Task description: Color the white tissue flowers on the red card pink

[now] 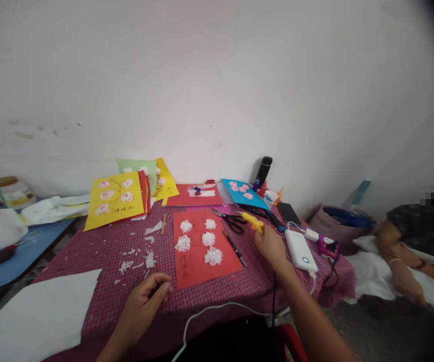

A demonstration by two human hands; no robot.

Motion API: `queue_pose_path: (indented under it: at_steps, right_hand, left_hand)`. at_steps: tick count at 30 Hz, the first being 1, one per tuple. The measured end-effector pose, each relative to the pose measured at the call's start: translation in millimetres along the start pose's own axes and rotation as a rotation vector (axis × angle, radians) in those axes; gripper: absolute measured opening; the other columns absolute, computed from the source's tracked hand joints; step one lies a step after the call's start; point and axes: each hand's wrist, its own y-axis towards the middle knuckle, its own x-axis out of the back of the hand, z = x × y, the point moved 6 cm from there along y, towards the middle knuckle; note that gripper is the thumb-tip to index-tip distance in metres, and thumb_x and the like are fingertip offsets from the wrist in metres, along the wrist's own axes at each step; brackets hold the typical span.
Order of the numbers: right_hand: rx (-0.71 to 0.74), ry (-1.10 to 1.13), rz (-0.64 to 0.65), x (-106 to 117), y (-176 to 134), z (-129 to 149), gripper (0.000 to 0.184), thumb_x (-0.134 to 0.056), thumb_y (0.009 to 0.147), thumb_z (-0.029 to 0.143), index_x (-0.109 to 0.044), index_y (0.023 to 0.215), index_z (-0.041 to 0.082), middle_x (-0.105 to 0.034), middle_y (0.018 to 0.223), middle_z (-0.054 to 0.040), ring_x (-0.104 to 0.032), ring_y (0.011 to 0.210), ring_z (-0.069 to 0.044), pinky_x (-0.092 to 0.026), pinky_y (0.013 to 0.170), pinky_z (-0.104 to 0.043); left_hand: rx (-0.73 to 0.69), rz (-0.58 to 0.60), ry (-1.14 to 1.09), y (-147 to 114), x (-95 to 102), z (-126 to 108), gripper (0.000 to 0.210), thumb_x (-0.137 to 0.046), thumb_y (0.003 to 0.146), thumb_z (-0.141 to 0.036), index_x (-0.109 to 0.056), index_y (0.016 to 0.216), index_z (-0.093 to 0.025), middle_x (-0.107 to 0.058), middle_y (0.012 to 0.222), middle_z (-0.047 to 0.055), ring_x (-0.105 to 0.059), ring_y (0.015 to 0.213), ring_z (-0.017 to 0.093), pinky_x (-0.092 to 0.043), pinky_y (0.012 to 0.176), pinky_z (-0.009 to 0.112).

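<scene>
My right hand [272, 247] is wrapped round a yellow glue gun [252, 220], its nozzle pointing left over the table. Near the lower left corner of a red paper sheet [198, 269], my left hand [143, 300] hovers with fingers loosely bent and nothing in them. Several white crumpled-paper flowers [208, 239] sit on that sheet, along with faint drawn stems and handwriting. Black-handled scissors [234, 222] lie by its upper right corner. A dark pen [235, 249] rests along its right edge.
White paper scraps [149, 259] litter the checked tablecloth [114, 241]. Yellow flower cards [113, 198] stand at back left, a blue one [244, 191] behind. A white power bank [301, 250] with cables is at right. A large white sheet [39, 317] lies front left; another person's arm [400, 261] shows right.
</scene>
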Motion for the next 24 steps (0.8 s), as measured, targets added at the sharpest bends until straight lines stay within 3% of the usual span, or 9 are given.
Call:
queue_pose_path:
  at_steps: [6, 12, 16, 19, 24]
  right_hand:
    - [-0.113, 0.005, -0.018, -13, 46, 16, 0.031, -0.053, 0.098, 0.025, -0.061, 0.122, 0.006, -0.076, 0.108, -0.0273, -0.077, 0.096, -0.034, -0.054, 0.080, -0.038]
    - [-0.106, 0.012, -0.024, -25, 47, 14, 0.041, -0.054, 0.099, 0.034, -0.060, 0.126, 0.004, -0.072, 0.111, -0.0282, -0.075, 0.098, -0.035, -0.054, 0.082, -0.039]
    - [-0.013, 0.026, -0.083, -16, 43, 23, 0.046, -0.053, 0.101, 0.041, -0.061, 0.130, 0.006, -0.065, 0.126, -0.0296, -0.069, 0.111, -0.037, -0.051, 0.088, -0.040]
    - [0.101, 0.115, -0.068, -12, 48, 45, 0.041, -0.052, 0.102, 0.040, -0.064, 0.128, 0.012, -0.071, 0.121, -0.0212, -0.070, 0.106, -0.031, -0.049, 0.082, -0.034]
    - [0.237, 0.210, 0.023, -28, 53, 87, 0.029, -0.050, 0.102, 0.034, -0.073, 0.107, 0.016, -0.079, 0.101, -0.0124, -0.072, 0.089, -0.024, -0.044, 0.072, -0.030]
  left_hand:
    - [0.005, -0.016, 0.040, 2, 1.2, -2, 0.046, -0.066, 0.084, -0.066, -0.072, 0.092, -0.021, -0.069, 0.076, 0.003, -0.065, 0.072, 0.019, -0.053, 0.070, 0.031]
    - [0.072, -0.001, -0.028, 1, 1.0, 5, 0.043, -0.066, 0.087, -0.062, -0.068, 0.092, -0.020, -0.055, 0.062, -0.003, -0.052, 0.057, 0.012, -0.044, 0.056, 0.025]
    - [0.078, -0.184, -0.280, 7, 8.0, -5, 0.038, -0.072, 0.086, -0.056, -0.062, 0.088, -0.020, -0.043, 0.056, -0.008, -0.039, 0.049, 0.008, -0.031, 0.048, 0.021]
    - [0.030, -0.273, -0.357, 33, 11.2, -28, 0.037, -0.068, 0.088, -0.057, -0.056, 0.088, -0.022, -0.032, 0.051, -0.011, -0.029, 0.045, 0.007, -0.029, 0.046, 0.021]
    - [-0.073, -0.471, -0.424, 112, 25.5, -55, 0.034, -0.066, 0.089, -0.054, -0.053, 0.088, -0.022, -0.027, 0.052, -0.012, -0.023, 0.043, 0.006, -0.025, 0.045, 0.020]
